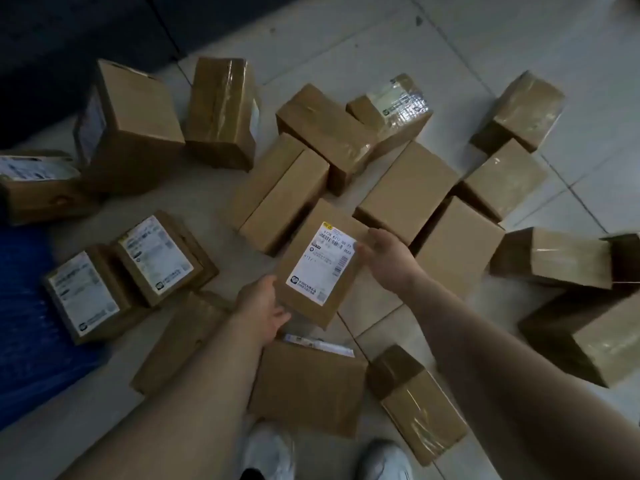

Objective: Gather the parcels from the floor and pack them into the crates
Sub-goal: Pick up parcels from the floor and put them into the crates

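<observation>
Between both grips, mid-frame: labelled parcel (322,268), label up, tilted. Left grip (266,306) curls round its 7 o'clock corner. Right grip (388,258) presses near-straight fingers on the 2 o'clock edge. Plain boxes (408,188) crowd it from 11 to 3 o'clock; can't tell if touching. Two more labelled parcels (156,258) at 9 o'clock, apart from it, blue ribbed plastic (20,323) beyond them. Brown box (308,386) at 6 o'clock, taped box (415,403) at 5. White shoes (270,452) below, on tiled floor (485,46).
</observation>
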Demonstrator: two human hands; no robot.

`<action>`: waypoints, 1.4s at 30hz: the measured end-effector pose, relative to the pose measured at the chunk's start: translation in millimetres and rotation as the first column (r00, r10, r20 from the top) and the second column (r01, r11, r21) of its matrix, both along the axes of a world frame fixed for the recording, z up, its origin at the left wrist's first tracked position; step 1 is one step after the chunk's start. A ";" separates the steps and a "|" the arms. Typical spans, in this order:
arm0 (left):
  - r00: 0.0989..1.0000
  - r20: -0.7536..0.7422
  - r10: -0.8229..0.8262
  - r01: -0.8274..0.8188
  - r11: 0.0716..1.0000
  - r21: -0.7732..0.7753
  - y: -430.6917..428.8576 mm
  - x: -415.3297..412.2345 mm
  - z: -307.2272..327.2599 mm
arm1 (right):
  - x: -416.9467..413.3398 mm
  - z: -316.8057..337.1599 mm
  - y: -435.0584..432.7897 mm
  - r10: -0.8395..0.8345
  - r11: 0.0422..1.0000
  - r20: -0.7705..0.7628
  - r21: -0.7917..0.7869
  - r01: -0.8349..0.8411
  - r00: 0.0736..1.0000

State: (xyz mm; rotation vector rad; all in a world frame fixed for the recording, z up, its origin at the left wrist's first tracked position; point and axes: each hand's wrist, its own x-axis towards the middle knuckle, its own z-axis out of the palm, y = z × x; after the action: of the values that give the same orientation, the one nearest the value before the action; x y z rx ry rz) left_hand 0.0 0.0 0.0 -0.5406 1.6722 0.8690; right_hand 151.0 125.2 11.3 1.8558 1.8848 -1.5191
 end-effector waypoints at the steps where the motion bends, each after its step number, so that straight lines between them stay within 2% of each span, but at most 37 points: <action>1: 1.000 -0.009 0.006 -0.005 1.000 0.030 0.3 0.2 -4.4 | -3.2 -5.9 1.5 0.030 1.000 0.012 -0.008 -0.030 0.999; 4: 0.998 -0.038 -0.046 0.048 0.998 0.049 2.1 -1.9 -12.4 | -3.4 -13.7 3.6 0.018 0.997 0.066 -0.077 -0.013 0.998; 7: 0.986 -0.153 -0.066 0.076 0.995 0.059 2.1 -4.8 -7.3 | 4.9 -15.6 0.7 -0.034 0.992 0.108 -0.116 0.046 0.994; 16: 0.956 -0.280 -0.082 0.075 0.997 -0.034 -16.5 -9.2 14.5 | 33.8 16.8 -21.9 -0.385 0.891 -0.004 -0.263 0.370 0.923; 20: 0.956 -0.249 -0.155 0.183 0.979 0.091 -20.6 -10.4 18.4 | 44.2 17.8 -26.6 -0.358 0.901 -0.070 -0.287 0.325 0.931; 23: 0.932 -0.272 -0.239 0.266 0.962 0.066 -24.8 -10.2 15.8 | 49.6 13.4 -33.7 -0.369 0.901 -0.093 -0.280 0.331 0.925; 25: 0.934 -0.264 -0.242 0.259 0.965 0.032 -27.5 -9.2 12.3 | 50.7 8.7 -40.5 -0.445 0.871 -0.113 -0.284 0.401 0.888; 28: 0.969 -0.194 -0.153 0.163 0.986 0.041 -31.2 -6.8 11.0 | 48.4 5.2 -48.3 -0.545 0.815 -0.127 -0.313 0.487 0.829; 31: 0.966 -0.179 -0.188 0.197 0.980 0.034 -37.2 -5.4 4.4 | 46.0 0.8 -53.8 -0.552 0.805 -0.122 -0.338 0.488 0.825; 37: 0.920 -0.248 -0.305 0.317 0.948 0.009 -41.9 -6.7 -5.3 | 41.5 -2.9 -58.3 -0.512 0.833 -0.094 -0.295 0.467 0.854; 42: 0.914 -0.234 -0.331 0.345 0.938 0.020 -37.7 -7.0 19.5 | 38.5 20.3 -57.4 -0.508 0.838 -0.079 -0.275 0.471 0.857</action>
State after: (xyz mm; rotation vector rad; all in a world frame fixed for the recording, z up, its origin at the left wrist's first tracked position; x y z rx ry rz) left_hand -7.0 -37.7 19.5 -0.1013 1.8705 0.7422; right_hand 189.5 67.8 31.6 2.2667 1.2241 -1.9832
